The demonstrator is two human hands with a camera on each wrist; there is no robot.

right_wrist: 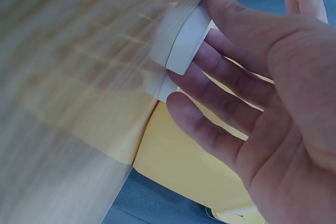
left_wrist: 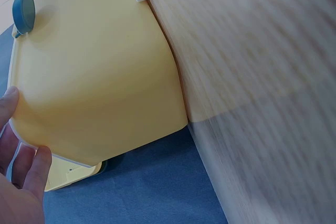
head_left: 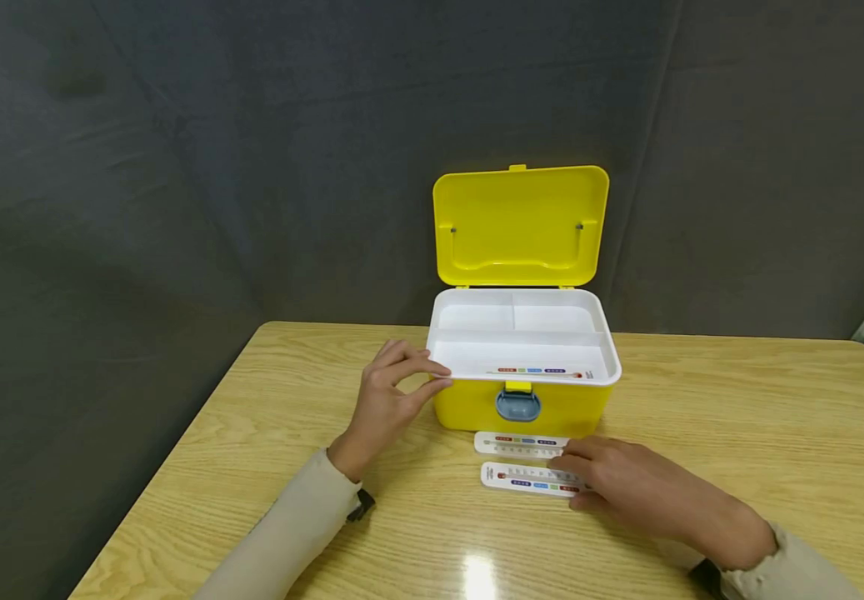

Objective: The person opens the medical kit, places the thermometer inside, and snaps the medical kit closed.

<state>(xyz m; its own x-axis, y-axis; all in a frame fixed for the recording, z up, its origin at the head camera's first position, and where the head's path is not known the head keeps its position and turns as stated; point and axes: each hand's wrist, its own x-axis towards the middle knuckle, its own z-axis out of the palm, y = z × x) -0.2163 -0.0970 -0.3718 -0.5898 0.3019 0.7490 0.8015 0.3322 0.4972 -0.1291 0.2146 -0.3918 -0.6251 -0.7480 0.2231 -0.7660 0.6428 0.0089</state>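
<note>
A yellow storage box (head_left: 476,406) stands with its lid raised and a white divided tray (head_left: 525,337) in its top. My left hand (head_left: 394,387) pinches the tray rim at the front left corner, its thumb and fingers at the edge in the left wrist view. One white thermometer (head_left: 540,372) lies along the tray's front compartment. Two more lie on the table before the box: a far thermometer (head_left: 517,444) close to its front wall and a near thermometer (head_left: 525,477). My right hand (head_left: 626,483) holds the near thermometer's right end between thumb and fingers, partly hiding both.
The yellow lid (head_left: 521,225) stands up behind the tray. A grey-blue latch (head_left: 518,406) hangs on the box's front. The wooden table (head_left: 289,383) ends at a dark cloth (head_left: 327,167) behind the box.
</note>
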